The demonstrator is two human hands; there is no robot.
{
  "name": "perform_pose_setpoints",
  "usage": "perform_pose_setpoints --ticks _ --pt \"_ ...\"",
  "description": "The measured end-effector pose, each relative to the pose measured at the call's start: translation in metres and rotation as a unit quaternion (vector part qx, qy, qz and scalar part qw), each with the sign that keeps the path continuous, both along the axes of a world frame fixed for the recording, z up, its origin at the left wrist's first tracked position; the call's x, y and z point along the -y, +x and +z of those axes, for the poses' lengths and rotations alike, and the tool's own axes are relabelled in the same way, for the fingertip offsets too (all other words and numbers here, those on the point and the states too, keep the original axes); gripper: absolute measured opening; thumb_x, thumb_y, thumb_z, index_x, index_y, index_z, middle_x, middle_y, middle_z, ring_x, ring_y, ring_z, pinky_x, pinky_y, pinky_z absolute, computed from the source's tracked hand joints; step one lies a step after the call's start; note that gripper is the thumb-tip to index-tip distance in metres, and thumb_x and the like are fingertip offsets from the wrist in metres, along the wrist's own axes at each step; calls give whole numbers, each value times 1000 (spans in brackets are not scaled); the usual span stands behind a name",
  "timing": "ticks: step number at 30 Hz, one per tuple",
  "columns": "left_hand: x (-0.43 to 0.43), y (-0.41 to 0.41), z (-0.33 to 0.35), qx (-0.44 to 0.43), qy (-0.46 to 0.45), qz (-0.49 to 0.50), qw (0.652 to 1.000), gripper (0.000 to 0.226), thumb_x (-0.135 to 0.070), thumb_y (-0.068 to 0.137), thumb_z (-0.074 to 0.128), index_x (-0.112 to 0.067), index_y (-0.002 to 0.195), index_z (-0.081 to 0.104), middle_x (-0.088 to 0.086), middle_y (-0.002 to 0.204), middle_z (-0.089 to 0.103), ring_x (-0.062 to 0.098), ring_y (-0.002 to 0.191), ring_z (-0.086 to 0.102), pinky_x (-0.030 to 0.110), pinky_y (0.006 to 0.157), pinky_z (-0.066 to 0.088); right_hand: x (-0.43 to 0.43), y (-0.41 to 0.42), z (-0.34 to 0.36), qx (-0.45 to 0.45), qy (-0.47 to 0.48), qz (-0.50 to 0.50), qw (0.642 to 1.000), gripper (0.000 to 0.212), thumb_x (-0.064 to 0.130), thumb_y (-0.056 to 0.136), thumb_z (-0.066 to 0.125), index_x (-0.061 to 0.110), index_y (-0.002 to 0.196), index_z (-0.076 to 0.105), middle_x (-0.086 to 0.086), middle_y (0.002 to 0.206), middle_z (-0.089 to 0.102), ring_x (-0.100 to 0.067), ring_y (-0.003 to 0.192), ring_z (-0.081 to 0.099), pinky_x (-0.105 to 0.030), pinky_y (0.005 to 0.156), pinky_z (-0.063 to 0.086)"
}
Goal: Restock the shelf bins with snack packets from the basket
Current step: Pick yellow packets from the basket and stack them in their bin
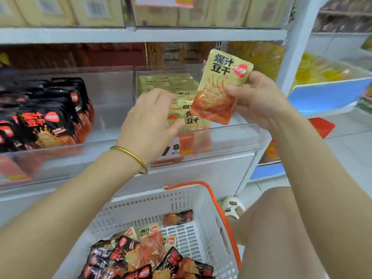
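Standing in rows in the left clear bin [112,91]: black snack packets [50,119], upright, faces forward, filling the bin's left part.

Left hand [149,119], with a gold bangle [130,157] at the wrist, reaches into the middle clear bin [231,133]. Its fingers are spread above the row of beige packets [181,91] and its thumb lies against the front packet. The hand is blurred, so whether it grips the row or only touches it cannot be told.

Beige packets: upright, one behind another, in the left part of the middle clear bin.

Price tag [186,146], orange and white: on the shelf edge below the middle clear bin, print blurred.

Basket [153,206], white plastic with an orange handle [223,216]: below the shelf, between the person's forearms. It holds a loose heap of mixed packets [141,256], black and beige together, on its near left side.

Held packet [219,85], beige with a red lower half: raised over the middle clear bin, tilted. Right hand [259,99] pinches its lower right edge, thumb on the face, fingers behind.

Slipper [233,207]: on the floor just right of the basket.

Yellow goods [314,71]: in a bin on the next shelf unit, far right, blurred.
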State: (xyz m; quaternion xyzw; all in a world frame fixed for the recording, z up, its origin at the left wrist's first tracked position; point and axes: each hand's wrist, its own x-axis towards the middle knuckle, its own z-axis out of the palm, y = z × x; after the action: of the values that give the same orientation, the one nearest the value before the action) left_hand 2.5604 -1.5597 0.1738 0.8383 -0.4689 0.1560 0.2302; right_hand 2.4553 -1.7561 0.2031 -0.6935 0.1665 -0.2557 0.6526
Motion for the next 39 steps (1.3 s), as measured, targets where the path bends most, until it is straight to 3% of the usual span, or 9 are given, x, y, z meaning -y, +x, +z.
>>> perform_pose_setpoints --ticks 4,7,11,13,15,24,31,35,39 --pt "14 7 -7 41 111 29 993 59 -47 86 57 -15 135 45 10 141 43 30 130 38 43 106 33 22 25 -6 -98 -94 -1 991 25 -10 80 64 13 88 62 -4 83 67 -9 65 65 -29 63 56" --pt "15 5 -16 53 134 42 989 61 -52 86 52 -13 133 48 12 138 47 31 127 43 44 104 34 20 34 -18 -211 -152 36 965 24 -9 74 72 8 88 64 -2 74 65 -5 53 62 -20 48 53" --pt "15 1 -23 54 138 49 988 70 -57 80 33 -11 130 50 12 133 52 32 122 48 45 103 38 10 49 -33 -326 -272 64 903 17 0 73 74 8 87 68 -8 82 68 -22 70 69 -36 63 60" --pt "15 -1 -24 56 136 54 988 69 -56 80 32 -11 130 49 12 133 52 31 123 48 44 104 37 11 56 -40 -354 -333 57 872 15 10 73 75 8 88 69 -7 85 70 -24 72 70 -34 62 60" --pt "14 -2 -26 59 126 59 988 66 -53 81 34 -11 130 50 11 132 52 31 124 48 43 105 35 12 57 -41 -355 -397 26 846 16 17 72 77 10 81 66 -5 82 67 -21 73 65 -27 62 52" --pt "17 -3 -30 44 98 60 992 55 -42 78 58 -12 124 54 13 127 56 33 122 50 47 106 35 3 55 -36 -343 -392 -22 853 44 18 70 82 8 101 53 -3 92 54 -20 90 55 -25 67 36" --pt "11 1 -32 56 97 29 993 59 -33 82 66 -9 132 48 16 137 47 34 132 39 46 112 23 -12 56 -30 -364 -326 -57 871 60 15 71 80 7 100 28 -7 87 47 -25 80 56 -38 64 51" --pt "-1 -4 -32 88 8 -5 996 46 -24 81 62 -6 122 56 17 130 53 35 124 47 45 108 33 -14 53 -31 -368 -339 -72 863 62 23 73 80 9 99 25 -2 85 47 -27 92 57 -43 80 49" --pt "-29 -19 -45 116 -77 -44 989 34 -15 84 56 -4 116 60 15 127 55 32 119 47 40 103 35 -28 39 -19 -350 -399 -151 834 59 29 76 77 9 105 30 -8 93 54 -33 97 58 -39 67 41"
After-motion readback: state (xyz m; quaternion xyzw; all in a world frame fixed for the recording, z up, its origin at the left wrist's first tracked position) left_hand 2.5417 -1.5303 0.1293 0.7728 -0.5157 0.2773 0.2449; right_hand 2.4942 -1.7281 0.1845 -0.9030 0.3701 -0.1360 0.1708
